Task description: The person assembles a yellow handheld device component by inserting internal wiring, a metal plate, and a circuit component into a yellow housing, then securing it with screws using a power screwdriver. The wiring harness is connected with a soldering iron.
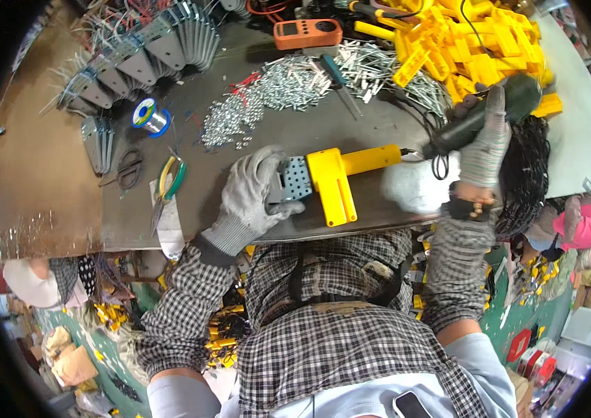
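Note:
My left hand (250, 191), in a grey glove, grips the metal end of a yellow plastic device (334, 184). That end is a perforated metal plate (297, 177), and the device's yellow handle points right. In my right hand (485, 157), gloved and slightly blurred, is a dark cylindrical power screwdriver (466, 125). Its narrow tip points left at the free end of the yellow handle; I cannot tell whether they touch. The fingers on the screwdriver's far side are hidden.
Beyond my hands lie heaped screws and small metal parts (288, 83), a screwdriver (341, 82), an orange multimeter (307, 33) and piled yellow housings (477, 45). Pliers (169, 182), scissors (129, 169), a solder spool (150, 118) and metal brackets (149, 56) sit left. Black cables (524, 174) are right.

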`<state>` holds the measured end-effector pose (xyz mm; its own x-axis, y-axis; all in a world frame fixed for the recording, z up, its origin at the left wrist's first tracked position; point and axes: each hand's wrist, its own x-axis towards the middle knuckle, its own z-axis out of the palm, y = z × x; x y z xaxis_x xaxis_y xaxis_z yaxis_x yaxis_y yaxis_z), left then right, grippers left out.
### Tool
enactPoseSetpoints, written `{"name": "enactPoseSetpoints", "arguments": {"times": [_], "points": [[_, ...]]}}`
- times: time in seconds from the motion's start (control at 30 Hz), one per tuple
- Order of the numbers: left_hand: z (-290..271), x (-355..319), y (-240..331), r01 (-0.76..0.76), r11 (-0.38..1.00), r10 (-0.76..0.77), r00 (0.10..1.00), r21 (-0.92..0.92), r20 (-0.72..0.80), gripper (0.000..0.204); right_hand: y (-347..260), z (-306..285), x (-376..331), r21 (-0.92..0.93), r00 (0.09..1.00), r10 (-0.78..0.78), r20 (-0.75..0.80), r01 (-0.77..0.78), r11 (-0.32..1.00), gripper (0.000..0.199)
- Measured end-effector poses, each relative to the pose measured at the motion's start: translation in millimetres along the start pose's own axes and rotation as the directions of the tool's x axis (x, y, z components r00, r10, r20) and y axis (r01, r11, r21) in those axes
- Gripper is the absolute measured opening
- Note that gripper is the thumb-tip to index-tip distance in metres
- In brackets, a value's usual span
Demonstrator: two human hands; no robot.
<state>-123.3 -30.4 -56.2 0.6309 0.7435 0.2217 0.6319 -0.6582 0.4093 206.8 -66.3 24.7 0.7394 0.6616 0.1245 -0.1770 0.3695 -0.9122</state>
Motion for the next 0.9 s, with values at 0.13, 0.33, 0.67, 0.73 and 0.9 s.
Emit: {"name": "enactPoseSetpoints", "arguments": {"times": [0.13, 0.33, 0.67, 0.73, 0.9], "points": [[3.2, -4.8, -1.2, -0.037, 0.997, 0.035, 0.999, 0.064, 0.031, 0.088, -26.8, -75.5, 35.1, -0.752, 0.965, 0.011, 0.262, 0.197, 0.629, 0.038], [12.5, -7.1, -1.1, -0.029, 0.996, 0.032, 0.999, 0.083, -0.036, 0.088, 4.9, -137.5, 38.7, -0.8, 0.964, 0.05, 0.261, 0.245, -0.548, 0.045], [-25.4, -18.0, 1.2, -0.087, 0.992, 0.108, 0.957, 0.091, -0.27, 0.076, 66.4, -5.9, 68.8, -0.733, 0.745, -0.104, 0.659, 0.666, 0.138, 0.027], [-33.6, -37.3, -26.5, -0.019, 0.914, -0.119, 0.943, -0.406, -0.311, 0.06, 24.4, 29.6, 58.6, -0.657, 0.777, -0.153, 0.61, 0.605, 0.45, 0.021], [-39.3, -50.5, -58.2, 0.463, 0.448, -0.588, 0.797, -0.765, 0.138, 0.037, -48.0, 120.0, 78.5, -0.317, 0.243, 0.206, 0.948, 0.767, 0.558, 0.06]]}}
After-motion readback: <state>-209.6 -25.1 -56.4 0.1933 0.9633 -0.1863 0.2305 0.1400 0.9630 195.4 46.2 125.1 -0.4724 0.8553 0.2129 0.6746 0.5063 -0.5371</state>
